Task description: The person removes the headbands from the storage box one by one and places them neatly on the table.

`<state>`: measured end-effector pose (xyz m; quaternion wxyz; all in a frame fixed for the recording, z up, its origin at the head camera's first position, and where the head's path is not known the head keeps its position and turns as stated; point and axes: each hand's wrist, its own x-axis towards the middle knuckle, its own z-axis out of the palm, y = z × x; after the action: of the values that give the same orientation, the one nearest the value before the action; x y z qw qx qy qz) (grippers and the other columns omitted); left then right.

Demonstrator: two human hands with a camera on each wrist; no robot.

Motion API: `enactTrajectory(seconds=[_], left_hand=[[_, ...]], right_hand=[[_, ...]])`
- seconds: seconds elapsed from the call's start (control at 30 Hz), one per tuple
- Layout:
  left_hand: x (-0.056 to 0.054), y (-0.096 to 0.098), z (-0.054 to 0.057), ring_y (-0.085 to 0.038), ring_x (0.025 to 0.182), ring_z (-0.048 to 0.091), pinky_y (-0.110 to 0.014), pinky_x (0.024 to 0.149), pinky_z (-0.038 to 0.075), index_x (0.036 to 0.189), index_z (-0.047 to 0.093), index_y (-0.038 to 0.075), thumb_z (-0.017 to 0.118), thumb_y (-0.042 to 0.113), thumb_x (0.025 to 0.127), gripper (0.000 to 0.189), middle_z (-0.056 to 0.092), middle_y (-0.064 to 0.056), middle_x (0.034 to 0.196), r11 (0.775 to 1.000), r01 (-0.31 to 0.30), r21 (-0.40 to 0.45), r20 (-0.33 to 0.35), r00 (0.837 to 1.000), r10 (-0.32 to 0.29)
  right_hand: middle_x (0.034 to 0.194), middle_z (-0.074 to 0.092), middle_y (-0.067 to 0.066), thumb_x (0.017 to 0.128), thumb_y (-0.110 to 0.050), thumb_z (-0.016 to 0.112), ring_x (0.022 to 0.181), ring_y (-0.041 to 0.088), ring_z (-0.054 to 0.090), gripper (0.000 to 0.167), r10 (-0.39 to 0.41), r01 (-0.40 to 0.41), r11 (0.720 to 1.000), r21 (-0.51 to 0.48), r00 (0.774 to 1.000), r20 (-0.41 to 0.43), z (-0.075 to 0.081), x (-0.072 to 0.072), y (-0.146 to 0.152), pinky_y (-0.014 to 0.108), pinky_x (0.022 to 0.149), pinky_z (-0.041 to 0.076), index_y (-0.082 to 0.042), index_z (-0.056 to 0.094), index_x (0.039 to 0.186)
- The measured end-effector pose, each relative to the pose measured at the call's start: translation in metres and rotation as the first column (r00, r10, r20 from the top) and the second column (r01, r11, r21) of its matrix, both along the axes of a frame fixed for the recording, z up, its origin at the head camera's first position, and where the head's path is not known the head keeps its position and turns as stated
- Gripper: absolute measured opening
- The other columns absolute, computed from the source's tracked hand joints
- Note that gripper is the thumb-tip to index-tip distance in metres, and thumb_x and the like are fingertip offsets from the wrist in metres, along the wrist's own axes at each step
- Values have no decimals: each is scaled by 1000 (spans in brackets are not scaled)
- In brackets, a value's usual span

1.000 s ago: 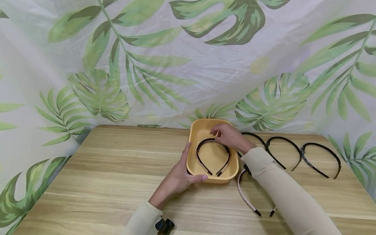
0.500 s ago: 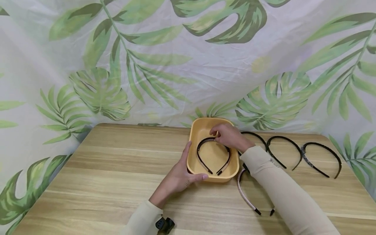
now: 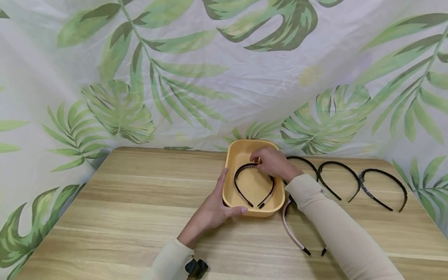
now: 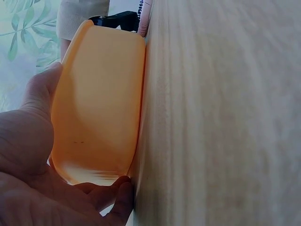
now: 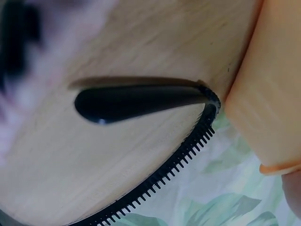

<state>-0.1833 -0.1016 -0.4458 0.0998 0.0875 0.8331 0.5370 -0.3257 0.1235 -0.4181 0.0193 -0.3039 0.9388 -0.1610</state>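
A yellow-orange plastic container point(image 3: 227, 194) stands at the back of the table. My left hand point(image 3: 213, 210) grips its left near corner, thumb over the near rim; in the left wrist view the fingers point(image 4: 120, 202) curl against the container's side point(image 4: 99, 103). Inside lies a black toothed headband point(image 3: 239, 189), ends toward me; whether another lies beneath it I cannot tell. My right hand point(image 3: 274, 161) reaches over the right rim with curled fingers and pinches the headband's upper right part; the fingertips are partly hidden. The right wrist view shows only a bit of that hand point(image 5: 292, 193).
Right of the container lie several black headbands, among them a middle one point(image 3: 330, 165) and a patterned one point(image 3: 385, 177). A pink headband point(image 3: 290, 231) lies nearer, partly under the right sleeve point(image 3: 343, 229). A leaf-print cloth point(image 3: 196, 97) hangs behind the wooden table point(image 3: 140, 202).
Both hands, the container and the headbands stay practically in place. The head view shifts only very slightly.
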Motion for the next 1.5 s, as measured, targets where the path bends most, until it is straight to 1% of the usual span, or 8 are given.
enactTrajectory(seconds=[0.3,0.5,0.63,0.8,0.97,1.1,1.3,1.5], left_hand=[[0,0,1,-29,145,49,-48,122,34,170,0,27,94,33,80,130,32,-14,170,1000,3,-4,-8,1000,-4],[0,0,0,-30,146,48,-49,123,34,170,0,27,93,33,80,130,33,-15,170,1000,3,-13,-3,1000,-3],[0,0,0,-30,149,45,-50,123,33,170,-1,26,94,32,80,131,32,-16,170,1000,2,-17,-5,1000,-2],[0,0,0,-30,153,39,-51,125,31,170,0,27,93,31,80,130,31,-16,170,1000,-3,-19,0,1000,3],[0,0,0,-31,154,37,-52,125,30,170,0,26,93,30,80,129,31,-17,171,1000,2,-22,-4,1000,-2],[0,0,-1,-32,154,37,-52,125,30,170,1,25,93,31,80,129,31,-17,170,1000,2,-22,-8,1000,-2],[0,0,0,-33,152,39,-53,124,31,170,1,24,93,31,81,129,33,-19,169,1000,4,-18,-16,1000,-4],[1,0,1,-35,152,41,-54,123,33,170,1,22,93,31,81,128,32,-21,169,1000,-1,-17,-22,1000,0]], right_hand=[[102,77,4,90,0,74,97,23,71,23,8,-7,1000,27,1000,-13,0,0,0,44,85,57,-11,80,110],[105,78,6,90,4,69,100,25,71,28,13,-13,1000,15,1000,5,-1,0,1,45,87,58,-10,79,112],[106,78,8,92,3,70,97,25,72,24,23,-23,1000,-18,1000,18,-1,-2,1,43,85,58,-9,79,111],[102,78,8,92,2,74,92,23,71,17,48,-47,996,-77,999,13,-3,-5,2,40,83,58,-7,80,105],[100,78,10,90,6,73,88,23,69,18,63,-59,989,-138,998,24,-1,-4,3,40,80,57,-4,80,104],[101,77,12,90,6,71,89,24,68,20,50,-39,984,-174,997,60,1,-4,3,41,81,57,-2,79,107],[110,77,18,92,5,69,98,31,70,23,36,-8,971,-237,993,114,5,-1,3,46,87,57,3,78,113],[110,76,19,93,3,69,100,32,69,26,47,-16,968,-251,992,117,4,-2,5,47,89,57,5,76,118]])
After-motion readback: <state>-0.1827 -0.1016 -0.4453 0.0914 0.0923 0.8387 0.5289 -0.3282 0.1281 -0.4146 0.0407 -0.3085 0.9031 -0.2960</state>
